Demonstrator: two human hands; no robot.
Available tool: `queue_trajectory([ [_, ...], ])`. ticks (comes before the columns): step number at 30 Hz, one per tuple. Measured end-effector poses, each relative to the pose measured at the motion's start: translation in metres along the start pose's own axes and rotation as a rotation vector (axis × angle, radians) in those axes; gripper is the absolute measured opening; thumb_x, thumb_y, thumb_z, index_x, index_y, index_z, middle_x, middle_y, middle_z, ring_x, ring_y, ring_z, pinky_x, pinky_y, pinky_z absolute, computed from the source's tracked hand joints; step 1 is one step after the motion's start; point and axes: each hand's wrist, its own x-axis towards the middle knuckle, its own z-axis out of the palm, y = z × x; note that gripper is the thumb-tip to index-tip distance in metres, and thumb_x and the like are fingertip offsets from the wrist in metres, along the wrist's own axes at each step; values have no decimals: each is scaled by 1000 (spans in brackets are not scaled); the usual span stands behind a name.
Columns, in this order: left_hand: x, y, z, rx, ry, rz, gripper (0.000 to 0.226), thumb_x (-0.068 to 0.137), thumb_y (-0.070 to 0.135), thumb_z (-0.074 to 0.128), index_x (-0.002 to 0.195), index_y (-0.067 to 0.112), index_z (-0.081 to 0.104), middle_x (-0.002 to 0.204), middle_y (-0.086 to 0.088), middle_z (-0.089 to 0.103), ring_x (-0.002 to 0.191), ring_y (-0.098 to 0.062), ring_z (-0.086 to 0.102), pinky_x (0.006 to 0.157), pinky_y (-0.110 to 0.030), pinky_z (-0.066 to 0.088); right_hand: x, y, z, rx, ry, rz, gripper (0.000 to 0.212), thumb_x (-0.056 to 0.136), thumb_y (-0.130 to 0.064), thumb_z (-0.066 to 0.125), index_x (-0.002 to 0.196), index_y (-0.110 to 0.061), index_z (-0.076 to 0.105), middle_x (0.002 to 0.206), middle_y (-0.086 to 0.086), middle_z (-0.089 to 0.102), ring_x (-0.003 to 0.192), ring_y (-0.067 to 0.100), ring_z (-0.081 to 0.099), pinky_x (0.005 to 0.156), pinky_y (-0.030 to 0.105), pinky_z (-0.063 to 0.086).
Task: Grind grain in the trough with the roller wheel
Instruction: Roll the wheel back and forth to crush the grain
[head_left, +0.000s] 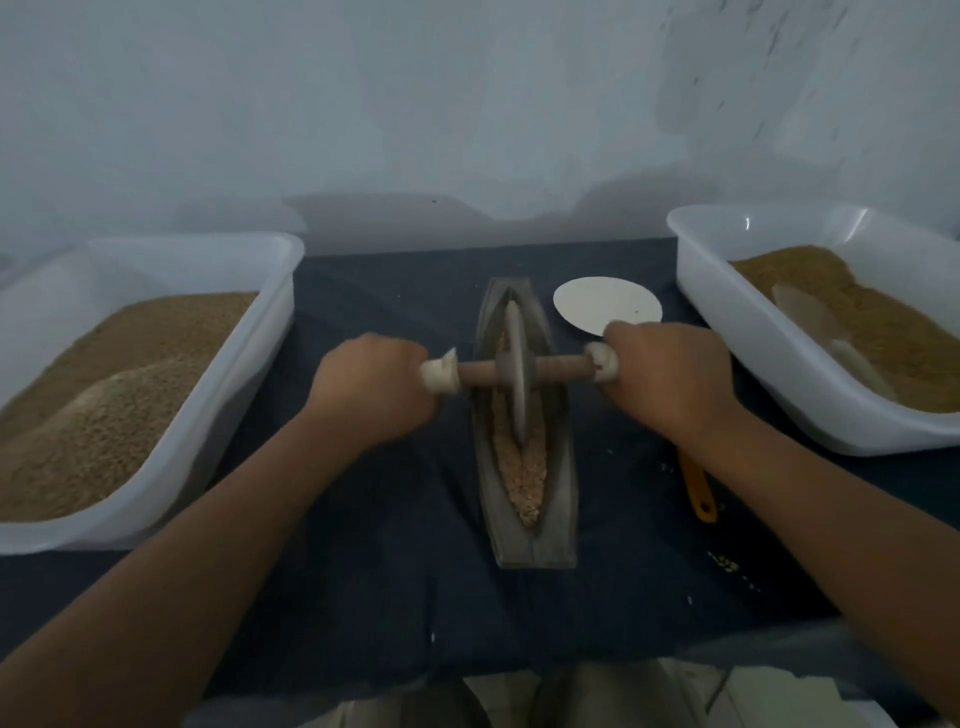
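A long boat-shaped grey trough (560, 499) lies lengthwise on the dark cloth in the middle. Crushed tan grain (525, 483) fills its groove toward the near end. A thin grey roller wheel (515, 374) stands upright in the groove near the trough's middle, on a wooden axle (561, 370) with white-wrapped ends. My left hand (371, 387) grips the left end of the axle. My right hand (667, 376) grips the right end.
A white tub (244, 384) of tan grain stands at the left, another white tub (748, 343) with grain and a pale scoop at the right. A white disc (597, 301) lies behind my right hand. An orange handle (698, 491) lies right of the trough.
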Motion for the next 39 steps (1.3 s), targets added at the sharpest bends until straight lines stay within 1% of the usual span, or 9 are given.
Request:
queue_trajectory([
  [6,46,7,-6,-13,-55,-76,18,84,39,62,72,26,56,85,2,68,81,-28,67,67,-34,49,41,-2,1,1,-110,100,27,97,-35,58,77,-22,46,68,-2,55,60,25,54,55,35,46],
  [9,6,-2,-5,-8,-58,1,24,82,44,58,66,27,51,69,10,57,66,-20,60,59,-31,45,8,0,-9,6,-190,48,23,93,-40,56,78,-22,52,66,-5,54,57,21,56,57,41,54],
  [13,-43,-9,-1,21,162,143,34,77,57,46,57,31,37,48,14,39,42,-5,36,45,-19,20,-40,0,-18,95,26,-55,31,81,-54,46,65,-28,47,53,-9,43,42,17,43,40,32,43],
  [18,30,-2,7,28,22,-42,31,83,51,58,67,26,52,70,8,57,65,-23,55,61,-32,44,15,-2,0,-23,-13,51,32,94,-40,60,70,-24,47,57,-6,45,48,22,48,47,35,48],
  [24,35,-2,7,-55,-55,-106,26,84,45,62,70,24,56,77,5,65,72,-24,64,63,-32,46,40,-8,-14,-44,-65,29,46,89,-28,70,63,-27,31,56,-7,39,48,15,35,48,27,30],
  [27,-28,-6,9,-21,106,18,33,80,56,52,60,31,42,58,13,51,49,-11,44,50,-26,35,-7,-9,-26,-44,-46,-25,31,85,-41,60,65,-28,40,52,-10,37,42,12,36,42,26,35],
  [30,-61,-9,8,7,206,120,44,76,51,63,59,37,26,50,17,31,41,-9,32,46,-20,20,-36,-6,-31,91,24,-85,25,77,-47,48,62,-30,38,51,-11,36,40,15,38,39,28,38],
  [35,10,-2,10,-14,83,-53,34,86,51,61,65,28,48,70,8,59,72,-28,67,61,-32,44,15,-3,-4,-12,-36,21,29,94,-42,50,73,-24,49,60,-6,49,50,19,49,48,33,47],
  [39,57,11,-9,13,20,-73,30,84,51,60,70,25,52,86,1,68,80,-29,66,68,-35,51,48,1,10,6,-104,141,34,101,-38,52,71,-24,43,64,-5,51,57,21,51,54,33,44],
])
